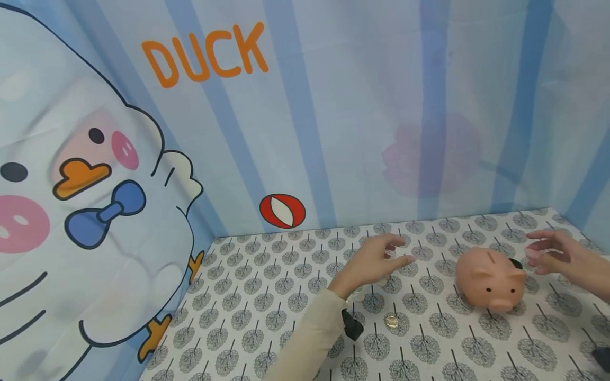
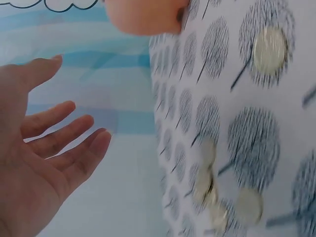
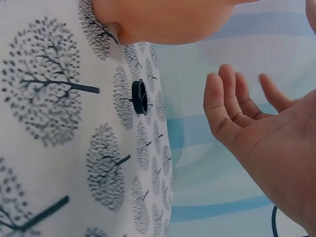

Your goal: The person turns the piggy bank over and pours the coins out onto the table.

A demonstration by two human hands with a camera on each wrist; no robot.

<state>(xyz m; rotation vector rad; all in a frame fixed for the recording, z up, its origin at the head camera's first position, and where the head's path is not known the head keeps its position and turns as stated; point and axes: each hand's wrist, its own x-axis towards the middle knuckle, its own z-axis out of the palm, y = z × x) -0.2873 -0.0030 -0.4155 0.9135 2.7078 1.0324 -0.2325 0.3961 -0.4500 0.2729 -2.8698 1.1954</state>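
Note:
A pink piggy bank [image 1: 491, 280] with a slot on its back stands on the right part of the table, its snout toward me. My left hand [image 1: 374, 259] hangs over the cloth left of it, fingers loosely bent and holding nothing. On the bank's other side my right hand [image 1: 567, 258] is raised, fingers relaxed and apart from the bank. A small round black cap [image 3: 140, 96] lies on the cloth beside the bank. One gold-coloured coin [image 1: 392, 321] rests in front of my left hand. Several more coins [image 2: 249, 205] lie in a loose group, partly hidden by that hand in the head view.
A white cloth [image 1: 238, 317] with a grey tree print covers the table. Behind it hangs a striped blue curtain [image 1: 357, 106] along the far edge. A large duck picture [image 1: 95, 222] is printed on the hanging at the left.

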